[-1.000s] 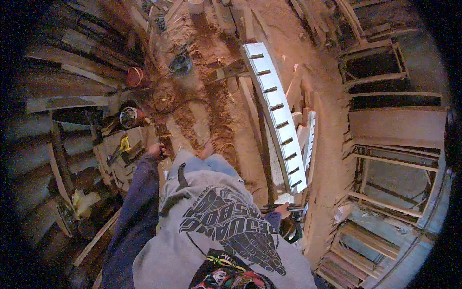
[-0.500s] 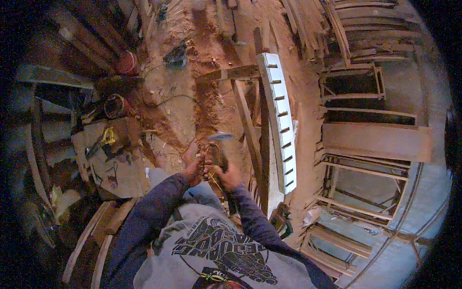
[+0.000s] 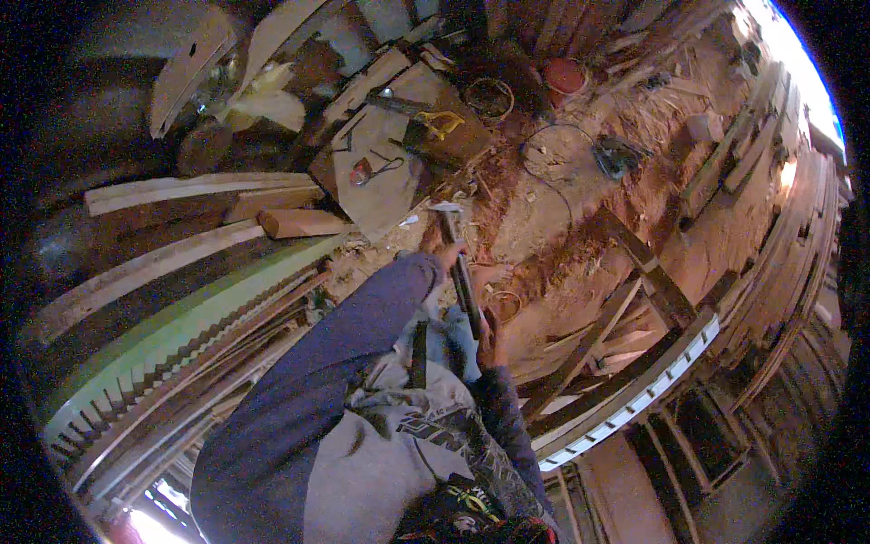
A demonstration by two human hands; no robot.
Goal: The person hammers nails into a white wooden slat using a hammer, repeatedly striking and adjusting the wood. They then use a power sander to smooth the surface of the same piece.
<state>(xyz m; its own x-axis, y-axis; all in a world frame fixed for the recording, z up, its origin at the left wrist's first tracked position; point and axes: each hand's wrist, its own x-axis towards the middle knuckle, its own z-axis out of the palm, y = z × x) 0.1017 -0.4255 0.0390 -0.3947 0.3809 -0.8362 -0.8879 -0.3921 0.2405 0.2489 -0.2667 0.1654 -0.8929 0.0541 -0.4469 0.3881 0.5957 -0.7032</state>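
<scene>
A dark-handled tool (image 3: 464,283), which looks like a hammer, slants across in front of my body, its pale metal head (image 3: 445,208) pointing away from me. My left hand (image 3: 450,255) is closed round the handle a little below the head. Lower down, my right hand (image 3: 489,343) is at the handle's near end, its fingers curled and partly in shadow. Just right of the handle, a bare foot (image 3: 494,272) rests on the dusty ground. The head lies close to the near corner of a low wooden work surface (image 3: 385,204).
On the work surface lie a yellow-framed tool (image 3: 441,123) and a small red item (image 3: 361,172). Beyond stand a round container (image 3: 489,98) and a red bucket (image 3: 565,78). A white slotted beam (image 3: 634,399) lies right; a green-edged board (image 3: 195,349) and curved planks (image 3: 181,190) lie left.
My view has swung left, bringing the work surface nearer the middle and the slotted beam to the lower right. The tool's handle now shows plainly, with my hands farther apart along it.
</scene>
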